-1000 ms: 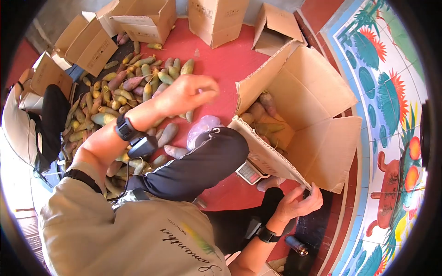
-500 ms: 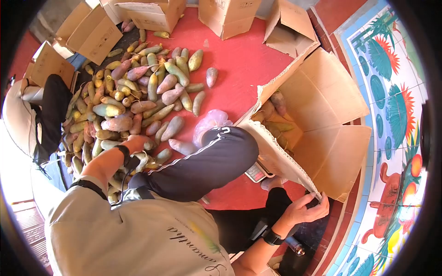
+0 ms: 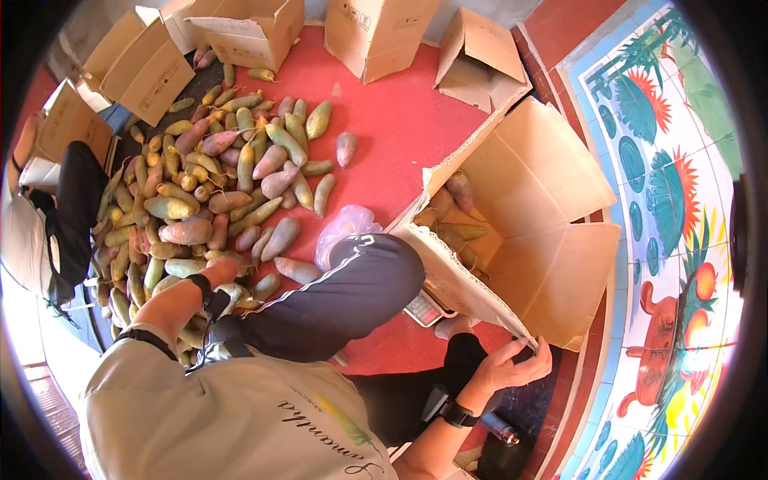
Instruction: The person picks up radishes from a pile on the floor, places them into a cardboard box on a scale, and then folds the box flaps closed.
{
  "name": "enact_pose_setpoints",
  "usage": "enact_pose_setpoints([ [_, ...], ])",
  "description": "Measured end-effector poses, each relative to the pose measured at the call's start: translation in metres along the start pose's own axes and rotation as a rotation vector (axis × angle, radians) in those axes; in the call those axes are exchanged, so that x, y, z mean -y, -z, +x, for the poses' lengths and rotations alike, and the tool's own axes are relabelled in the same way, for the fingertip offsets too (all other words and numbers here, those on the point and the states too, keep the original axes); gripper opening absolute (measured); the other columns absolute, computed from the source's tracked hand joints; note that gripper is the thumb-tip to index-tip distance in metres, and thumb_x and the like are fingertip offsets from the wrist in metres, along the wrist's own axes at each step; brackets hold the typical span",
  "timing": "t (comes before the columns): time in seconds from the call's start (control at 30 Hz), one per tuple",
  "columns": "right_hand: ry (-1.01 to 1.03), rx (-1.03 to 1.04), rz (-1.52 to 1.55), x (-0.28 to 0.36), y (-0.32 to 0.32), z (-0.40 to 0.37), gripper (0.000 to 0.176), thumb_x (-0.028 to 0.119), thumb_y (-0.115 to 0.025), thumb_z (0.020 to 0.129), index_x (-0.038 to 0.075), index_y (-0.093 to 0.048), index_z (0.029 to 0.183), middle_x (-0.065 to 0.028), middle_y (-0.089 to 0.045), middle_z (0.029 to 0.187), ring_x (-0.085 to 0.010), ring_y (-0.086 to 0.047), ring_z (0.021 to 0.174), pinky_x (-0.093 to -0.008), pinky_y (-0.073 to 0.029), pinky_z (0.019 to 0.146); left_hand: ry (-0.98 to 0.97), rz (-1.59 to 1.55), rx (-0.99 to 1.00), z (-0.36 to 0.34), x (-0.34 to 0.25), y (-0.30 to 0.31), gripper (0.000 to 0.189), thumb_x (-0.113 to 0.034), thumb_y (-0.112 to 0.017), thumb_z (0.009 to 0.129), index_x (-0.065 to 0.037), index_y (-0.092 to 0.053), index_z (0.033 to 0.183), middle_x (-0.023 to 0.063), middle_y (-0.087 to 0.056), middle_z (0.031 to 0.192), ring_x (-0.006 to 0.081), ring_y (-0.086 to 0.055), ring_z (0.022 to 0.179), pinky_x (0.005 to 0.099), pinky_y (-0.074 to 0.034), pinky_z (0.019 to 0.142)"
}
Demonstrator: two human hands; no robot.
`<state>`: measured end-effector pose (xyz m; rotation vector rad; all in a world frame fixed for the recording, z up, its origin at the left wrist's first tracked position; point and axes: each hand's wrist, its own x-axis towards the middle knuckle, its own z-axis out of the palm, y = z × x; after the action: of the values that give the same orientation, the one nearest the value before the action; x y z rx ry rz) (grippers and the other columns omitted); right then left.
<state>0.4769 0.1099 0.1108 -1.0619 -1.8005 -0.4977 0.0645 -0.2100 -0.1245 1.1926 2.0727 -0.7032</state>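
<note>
Down in the heap of long green-and-pink radishes point(image 3: 188, 232) lies my left hand point(image 3: 224, 268), its back showing and its fingers mostly hidden; whether it grips a radish I cannot tell. A thick pale radish point(image 3: 298, 270) rests beside my knee, to the right of that hand. With thumb and fingers, my right hand point(image 3: 518, 366) pinches the near corner of an open cardboard box point(image 3: 552, 268). Several radishes point(image 3: 460, 192) sit inside the box, along its left side. Under the box's near edge, part of a scale point(image 3: 426, 308) shows.
Other cardboard boxes point(image 3: 384, 36) stand along the back of the red floor point(image 3: 384, 152). A pinkish plastic bag point(image 3: 340, 228) lies against my knee. Another person point(image 3: 40, 216) sits at the far left. A painted tile wall point(image 3: 656, 240) borders the right side.
The whole view has shifted, so the scene sits slightly further left and lower. My left hand stays in the radish heap and my right hand keeps holding the box corner.
</note>
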Motion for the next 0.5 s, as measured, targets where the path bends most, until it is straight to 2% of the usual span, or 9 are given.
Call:
enact_pose_setpoints([
  [0.03, -0.001, 0.004, 0.010, 0.000, 0.000, 0.000, 0.023, 0.005, -0.055, 0.081, -0.003, -0.055, 0.103, -0.0153, -0.055, 0.095, -0.0322, -0.050, 0.087, -0.0420, -0.039, 0.078, 0.041, -0.019, 0.042, 0.004, 0.006, 0.005, 0.018, -0.017, -0.055, 0.080, -0.008, -0.066, 0.091, 0.0111, -0.065, 0.100, 0.0287, -0.064, 0.090, 0.0390, -0.052, 0.075],
  [0.07, -0.006, -0.002, 0.008, 0.000, 0.000, 0.001, 0.023, 0.005, -0.055, 0.081, -0.003, -0.055, 0.103, -0.0153, -0.055, 0.095, -0.0322, -0.050, 0.087, -0.0420, -0.039, 0.078, 0.041, -0.014, 0.035, 0.010, 0.015, 0.010, 0.018, -0.017, -0.055, 0.080, -0.008, -0.066, 0.091, 0.0111, -0.065, 0.100, 0.0287, -0.064, 0.090, 0.0390, -0.052, 0.075],
  [0.13, 0.003, -0.004, 0.011, 0.000, 0.000, 0.001, 0.023, 0.005, -0.055, 0.081, -0.003, -0.055, 0.102, -0.0152, -0.055, 0.095, -0.0324, -0.050, 0.087, -0.0418, -0.039, 0.078, 0.042, -0.025, -0.338, 0.022, 0.041, 0.008, 0.015, -0.019, -0.056, 0.080, -0.008, -0.065, 0.083, 0.0114, -0.066, 0.095, 0.0280, -0.065, 0.084, 0.0382, -0.052, 0.071],
  [0.2, 0.003, -0.006, 0.016, -0.002, 0.000, -0.001, 0.023, 0.005, -0.055, 0.080, -0.003, -0.056, 0.102, -0.0153, -0.055, 0.095, -0.0324, -0.050, 0.087, -0.0417, -0.039, 0.078, -0.034, -0.688, -0.592, 0.021, 0.066, 0.022, 0.015, -0.019, -0.055, 0.080, -0.006, -0.063, 0.078, 0.0115, -0.065, 0.084, 0.0278, -0.064, 0.073, 0.0367, -0.051, 0.064],
  [0.23, 0.008, -0.002, 0.022, -0.003, 0.000, -0.001, 0.023, 0.005, -0.055, 0.080, -0.002, -0.056, 0.102, -0.0155, -0.055, 0.095, -0.0324, -0.049, 0.087, -0.0417, -0.038, 0.078, 0.066, -1.056, -0.710, 0.008, 0.059, 0.035, 0.018, -0.018, -0.051, 0.082, -0.004, -0.059, 0.074, 0.0092, -0.059, 0.069, 0.0250, -0.061, 0.064, 0.0359, -0.048, 0.059],
  [0.27, 0.002, -0.011, 0.021, -0.003, 0.000, 0.000, 0.023, 0.005, -0.055, 0.080, -0.002, -0.056, 0.102, -0.0155, -0.055, 0.095, -0.0324, -0.049, 0.087, -0.0417, -0.038, 0.078, 0.061, -1.050, -0.720, 0.008, 0.066, 0.041, 0.018, -0.018, -0.051, 0.082, -0.004, -0.059, 0.074, 0.0092, -0.059, 0.069, 0.0250, -0.061, 0.064, 0.0359, -0.048, 0.059],
  [0.33, 0.036, -0.002, 0.018, -0.002, 0.001, 0.001, 0.023, 0.008, -0.057, 0.080, 0.002, -0.053, 0.101, -0.0141, -0.054, 0.092, -0.0311, -0.049, 0.085, -0.0410, -0.038, 0.075, 0.054, -1.497, -0.763, 0.007, 0.079, 0.051, 0.021, -0.017, -0.046, 0.086, -0.004, -0.056, 0.073, 0.0056, -0.052, 0.061, 0.0202, -0.056, 0.057, 0.0327, -0.046, 0.055],
  [0.4, 0.029, -0.006, 0.019, -0.002, 0.001, 0.000, 0.024, 0.008, -0.057, 0.080, 0.002, -0.053, 0.102, -0.0140, -0.054, 0.093, -0.0310, -0.049, 0.085, -0.0409, -0.038, 0.075, -0.048, -1.784, -0.685, -0.025, 0.066, 0.088, 0.025, -0.020, -0.043, 0.091, -0.005, -0.053, 0.073, 0.0022, -0.050, 0.061, 0.0138, -0.051, 0.056, 0.0269, -0.043, 0.053],
  [0.5, 0.018, -0.002, 0.040, -0.003, 0.000, -0.001, 0.025, 0.007, -0.056, 0.078, 0.002, -0.053, 0.103, -0.0149, -0.054, 0.094, -0.0318, -0.049, 0.087, -0.0415, -0.038, 0.077, -0.102, -1.804, -0.788, -0.055, 0.029, 0.143, 0.027, -0.020, -0.042, 0.092, -0.006, -0.050, 0.070, 0.0021, -0.049, 0.061, 0.0132, -0.049, 0.057, 0.0273, -0.041, 0.053],
])
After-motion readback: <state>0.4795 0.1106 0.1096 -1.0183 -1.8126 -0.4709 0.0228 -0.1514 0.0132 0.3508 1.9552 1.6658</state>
